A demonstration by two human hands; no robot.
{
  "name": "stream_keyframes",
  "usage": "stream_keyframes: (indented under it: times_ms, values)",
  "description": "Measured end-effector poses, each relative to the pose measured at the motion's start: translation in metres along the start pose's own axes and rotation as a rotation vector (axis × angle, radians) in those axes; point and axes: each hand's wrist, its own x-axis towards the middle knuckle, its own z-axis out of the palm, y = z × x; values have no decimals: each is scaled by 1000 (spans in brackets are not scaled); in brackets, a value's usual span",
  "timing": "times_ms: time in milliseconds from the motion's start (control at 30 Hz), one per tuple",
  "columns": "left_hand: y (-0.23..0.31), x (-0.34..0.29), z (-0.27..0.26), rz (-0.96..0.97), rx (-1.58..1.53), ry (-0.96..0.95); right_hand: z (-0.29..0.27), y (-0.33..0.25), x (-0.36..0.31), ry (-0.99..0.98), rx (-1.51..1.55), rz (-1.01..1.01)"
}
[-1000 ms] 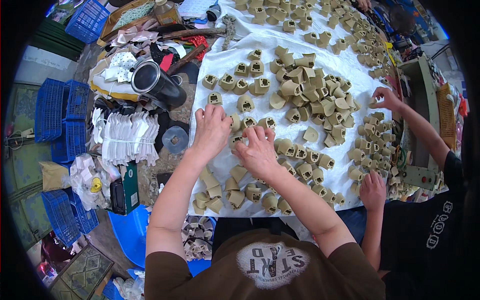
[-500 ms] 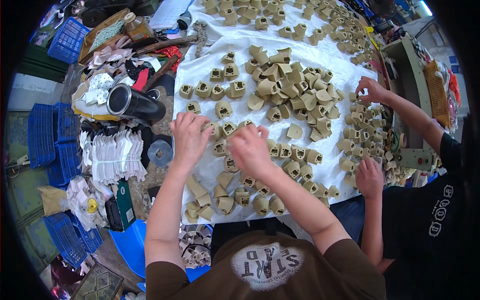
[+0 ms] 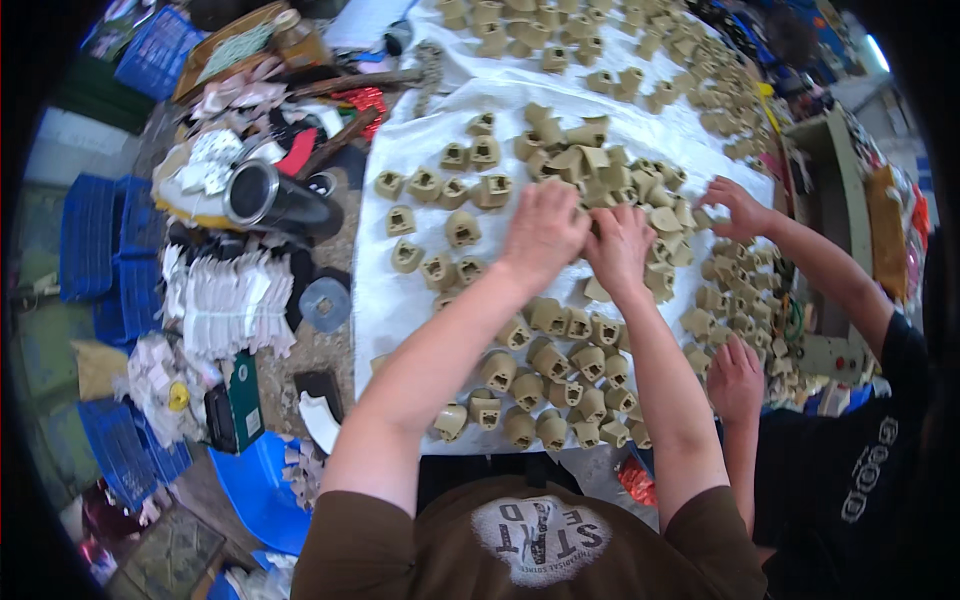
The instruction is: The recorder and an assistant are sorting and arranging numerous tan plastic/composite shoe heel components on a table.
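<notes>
Both my hands reach into a heap of khaki cup-shaped pieces on a white sheet. My left hand lies over the heap's near left side, its fingers curled down among the pieces. Close beside it, my right hand also has bent fingers pressed into the heap. What the fingertips grip is hidden beneath the hands. Left of the heap stand spaced pieces with square openings showing. More upright pieces stand in rows between my forearms.
At right, a co-worker's hands are over another group of khaki pieces. Along the left are a black metal tumbler, a tied stack of white sheets, a hammer and a blue bin. More pieces cover the far side.
My hands have moved away from the spaced pieces on the left, to the right and farther out, onto the heap. The co-worker's far hand has spread its fingers. The view has shifted slightly.
</notes>
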Motion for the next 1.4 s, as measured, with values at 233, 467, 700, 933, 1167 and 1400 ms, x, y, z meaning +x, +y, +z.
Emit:
stream_keyframes:
  times_ms: [233,467,700,933,1167,1400]
  values:
    - [8,16,28,-65,173,-53,13,-5,5,114,-104,-68]
    - [-19,24,-23,-251,-148,4,19,2,15,10,-3,48]
    - [-102,-55,-128,-560,-397,19,12,36,21,150,604,341]
    - [-94,-129,-96,-658,-213,-131,-28,-39,30,-65,1203,459]
    - [-94,-164,-86,-728,-318,95,-23,-120,30,-335,1201,292]
    - [-96,-196,-96,-674,-115,-107,15,-173,46,-680,1112,345]
